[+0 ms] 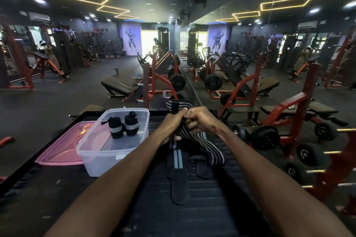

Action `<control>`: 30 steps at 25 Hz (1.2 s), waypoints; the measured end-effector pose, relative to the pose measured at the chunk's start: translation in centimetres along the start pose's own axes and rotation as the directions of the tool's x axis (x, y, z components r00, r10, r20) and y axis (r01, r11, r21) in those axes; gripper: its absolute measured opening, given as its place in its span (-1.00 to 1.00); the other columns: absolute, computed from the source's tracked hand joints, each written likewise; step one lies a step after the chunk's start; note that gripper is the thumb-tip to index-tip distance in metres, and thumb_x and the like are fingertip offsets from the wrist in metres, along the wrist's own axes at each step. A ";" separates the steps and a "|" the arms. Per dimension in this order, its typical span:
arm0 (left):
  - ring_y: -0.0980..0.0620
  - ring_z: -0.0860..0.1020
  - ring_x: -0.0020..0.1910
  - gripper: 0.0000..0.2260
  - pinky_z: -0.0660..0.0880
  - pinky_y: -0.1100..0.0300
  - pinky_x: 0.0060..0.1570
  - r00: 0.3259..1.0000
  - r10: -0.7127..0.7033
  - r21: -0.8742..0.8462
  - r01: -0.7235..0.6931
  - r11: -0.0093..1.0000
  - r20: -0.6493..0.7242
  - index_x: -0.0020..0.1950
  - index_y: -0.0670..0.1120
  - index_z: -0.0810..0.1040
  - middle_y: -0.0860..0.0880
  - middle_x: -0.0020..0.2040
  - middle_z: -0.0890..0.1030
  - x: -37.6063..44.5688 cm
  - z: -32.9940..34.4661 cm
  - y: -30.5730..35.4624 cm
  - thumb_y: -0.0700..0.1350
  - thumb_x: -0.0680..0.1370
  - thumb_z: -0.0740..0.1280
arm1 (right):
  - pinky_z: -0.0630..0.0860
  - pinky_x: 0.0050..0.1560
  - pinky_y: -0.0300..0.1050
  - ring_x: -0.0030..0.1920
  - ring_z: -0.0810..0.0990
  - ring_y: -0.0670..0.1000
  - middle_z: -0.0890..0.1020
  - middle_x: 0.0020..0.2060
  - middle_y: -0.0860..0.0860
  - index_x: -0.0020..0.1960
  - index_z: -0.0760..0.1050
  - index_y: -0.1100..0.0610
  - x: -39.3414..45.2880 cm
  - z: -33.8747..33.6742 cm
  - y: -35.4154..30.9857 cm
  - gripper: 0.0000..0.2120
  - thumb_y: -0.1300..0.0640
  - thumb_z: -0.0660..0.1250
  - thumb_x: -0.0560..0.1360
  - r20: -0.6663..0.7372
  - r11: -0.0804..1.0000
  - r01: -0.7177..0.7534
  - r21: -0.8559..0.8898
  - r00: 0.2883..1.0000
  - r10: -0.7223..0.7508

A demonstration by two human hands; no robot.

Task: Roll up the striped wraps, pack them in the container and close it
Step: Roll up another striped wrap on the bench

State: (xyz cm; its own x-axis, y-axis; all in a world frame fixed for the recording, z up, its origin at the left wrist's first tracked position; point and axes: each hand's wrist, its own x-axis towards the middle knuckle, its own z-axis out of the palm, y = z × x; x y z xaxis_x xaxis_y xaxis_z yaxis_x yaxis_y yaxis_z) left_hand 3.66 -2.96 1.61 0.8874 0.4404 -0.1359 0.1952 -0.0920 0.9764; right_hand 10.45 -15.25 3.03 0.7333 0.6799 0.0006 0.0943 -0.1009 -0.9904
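Observation:
A clear plastic container [96, 152] stands on the black platform [57, 198], left of my arms. Inside it two rolled black wraps with grey bands [123, 127] stand upright. My left hand [173, 123] and my right hand [200, 119] meet above the platform, and both grip one black-and-grey striped wrap [210, 148]. Its free end hangs down to the right onto the platform. A second wrap with two grey stripes [177, 158] lies flat below my hands, its black end pointing toward me. Beyond my hands lies another striped wrap [179, 105].
A pink lid [61, 150] lies flat on the platform, left of the container. A dumbbell rack [308, 156] stands to the right. Red benches and weight machines fill the floor ahead, beside a mirror wall.

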 end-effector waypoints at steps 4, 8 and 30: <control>-0.14 0.68 -0.14 -0.65 0.60 0.06 -0.25 0.996 -0.031 -0.195 0.015 0.981 -0.080 0.09 -0.21 0.62 -0.20 -0.02 0.71 0.8 -0.1 -0.7 0.07 0.53 0.39 | 0.42 -0.38 -0.14 -0.43 0.50 0.07 0.52 -0.40 0.09 -0.18 0.54 0.22 0.8 -1.8 1.7 -0.86 0.25 0.22 0.49 -0.097 0.990 -0.138 -0.015 0.986 0.136; -0.11 0.72 -0.15 -0.74 0.64 0.05 -0.05 1.000 0.027 -0.244 -0.024 0.969 0.009 -0.05 -0.23 0.69 -0.19 -0.12 0.74 0.3 -0.4 -1.3 -0.06 0.43 0.54 | 0.43 -0.29 -0.15 -0.26 0.60 0.07 0.65 -0.19 0.11 -0.11 0.61 0.20 1.1 -3.4 5.1 -0.81 0.10 0.29 0.47 -0.187 0.734 -0.220 -0.643 0.974 0.129; -0.12 0.63 0.09 -0.38 0.66 -0.04 -0.14 0.971 0.238 -0.381 -0.231 0.895 -0.029 0.35 0.06 0.37 -0.11 0.20 0.57 -2.6 0.3 -1.9 -0.27 0.40 0.54 | 0.59 0.07 0.33 0.14 0.61 0.42 0.57 0.25 0.36 0.42 0.39 0.07 -3.3 -4.0 1.2 -0.43 0.40 0.39 0.48 0.268 0.941 -0.160 0.297 0.960 0.078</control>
State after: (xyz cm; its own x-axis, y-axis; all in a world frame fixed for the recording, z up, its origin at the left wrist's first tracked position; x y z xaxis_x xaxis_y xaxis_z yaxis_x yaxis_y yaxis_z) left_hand 1.11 -4.18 0.05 0.8961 0.4313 0.1051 -0.1891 0.1567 0.9694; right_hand 10.84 -20.50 2.37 0.5315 0.8394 -0.1140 -0.2282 0.0122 -0.9735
